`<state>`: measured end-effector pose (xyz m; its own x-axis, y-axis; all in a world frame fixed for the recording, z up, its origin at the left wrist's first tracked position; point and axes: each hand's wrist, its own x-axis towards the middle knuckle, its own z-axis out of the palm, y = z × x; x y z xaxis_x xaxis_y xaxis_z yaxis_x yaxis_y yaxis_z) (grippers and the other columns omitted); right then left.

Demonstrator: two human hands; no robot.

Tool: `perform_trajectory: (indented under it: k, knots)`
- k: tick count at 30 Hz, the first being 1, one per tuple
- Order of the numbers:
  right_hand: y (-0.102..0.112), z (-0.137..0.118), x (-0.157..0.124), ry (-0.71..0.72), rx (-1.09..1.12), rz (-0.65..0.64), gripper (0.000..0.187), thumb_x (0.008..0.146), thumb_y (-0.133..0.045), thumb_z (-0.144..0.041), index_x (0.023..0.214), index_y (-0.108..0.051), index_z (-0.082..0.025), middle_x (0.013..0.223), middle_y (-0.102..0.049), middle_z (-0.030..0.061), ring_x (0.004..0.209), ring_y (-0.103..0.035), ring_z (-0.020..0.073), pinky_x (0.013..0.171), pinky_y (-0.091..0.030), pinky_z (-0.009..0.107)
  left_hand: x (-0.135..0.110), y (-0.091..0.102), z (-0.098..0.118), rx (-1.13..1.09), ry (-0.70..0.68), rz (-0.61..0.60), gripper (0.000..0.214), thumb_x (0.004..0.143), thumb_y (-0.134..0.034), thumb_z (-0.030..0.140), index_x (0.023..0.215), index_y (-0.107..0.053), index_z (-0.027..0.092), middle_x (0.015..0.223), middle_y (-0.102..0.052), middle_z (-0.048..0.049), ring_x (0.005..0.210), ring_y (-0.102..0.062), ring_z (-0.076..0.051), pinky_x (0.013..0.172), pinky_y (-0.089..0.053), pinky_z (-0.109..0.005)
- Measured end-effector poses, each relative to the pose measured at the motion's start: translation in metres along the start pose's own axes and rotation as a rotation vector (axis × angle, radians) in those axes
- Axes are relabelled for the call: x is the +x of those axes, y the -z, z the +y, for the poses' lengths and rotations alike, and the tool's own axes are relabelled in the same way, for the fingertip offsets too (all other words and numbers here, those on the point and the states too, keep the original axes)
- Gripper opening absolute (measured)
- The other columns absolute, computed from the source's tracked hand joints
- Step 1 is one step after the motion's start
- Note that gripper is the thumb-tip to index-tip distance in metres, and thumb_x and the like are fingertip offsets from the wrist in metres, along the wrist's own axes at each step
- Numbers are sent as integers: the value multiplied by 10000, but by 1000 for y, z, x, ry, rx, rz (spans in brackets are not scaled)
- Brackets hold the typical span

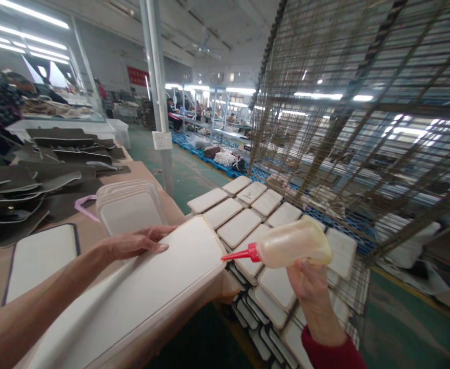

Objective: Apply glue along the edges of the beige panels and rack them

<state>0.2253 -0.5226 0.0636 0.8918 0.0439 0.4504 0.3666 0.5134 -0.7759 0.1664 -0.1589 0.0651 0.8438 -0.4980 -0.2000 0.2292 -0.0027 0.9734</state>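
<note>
My right hand (311,282) is wrapped round a translucent, yellowish squeeze bottle (292,243) with a red nozzle. The bottle is tilted nearly level, and its nozzle tip meets the near right corner of a long white panel (163,277) with rounded corners. My left hand (144,243) grips that panel at its far edge, thumb on top and the other fingers partly hidden. Just behind the left hand stands a stack of pale rounded panels (130,210). Left of my forearm lies another white panel (42,261) with a dark border.
Many white panels (238,228) lie on a wire rack (359,287) to the right. A tall wire mesh frame (348,118) leans over it. Dark leather-like pieces (56,179) pile up on the brown table (144,177). A metal post (158,92) stands ahead; other people work farther back.
</note>
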Motion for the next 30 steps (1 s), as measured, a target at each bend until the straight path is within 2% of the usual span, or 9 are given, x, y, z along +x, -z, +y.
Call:
perform_trajectory:
  k: [8,12,15,25,30]
  knots:
    - [0,6,-3,66,40,69,391,597,-792,-313,972,-680,-310,853,-729,11,789,-676,196,776,-548,336,3,-2,-8,-68,-30,35,814,771,-657,249,1474,-248,220,1265,-608,-137,1043,-623,-319,854,-510,-374]
    - [-3,11,-2,129,37,153,433,569,-805,-326,975,-675,-253,815,-725,32,737,-669,207,720,-546,357,1,-6,-9,-68,-48,102,782,786,-646,263,1470,-270,224,1262,-614,-130,1039,-627,-317,863,-510,-376]
    - [-4,13,-1,121,50,209,456,548,-816,-303,976,-675,-233,818,-722,39,738,-669,208,718,-541,359,1,-10,-10,-73,-46,152,770,792,-641,264,1469,-275,229,1249,-625,-124,1033,-631,-313,853,-517,-369]
    - [-2,18,3,156,88,242,461,549,-823,-272,985,-682,-221,840,-722,40,761,-669,195,734,-536,334,3,-16,-13,-121,-53,251,806,804,-637,250,1487,-209,239,1213,-652,-108,1010,-649,-292,827,-536,-342]
    - [-4,21,4,144,90,199,437,571,-813,-268,985,-680,-216,825,-724,40,761,-664,183,740,-528,319,5,-19,-14,-128,-84,273,791,815,-627,245,1485,-208,258,1206,-658,-92,992,-658,-281,807,-546,-336]
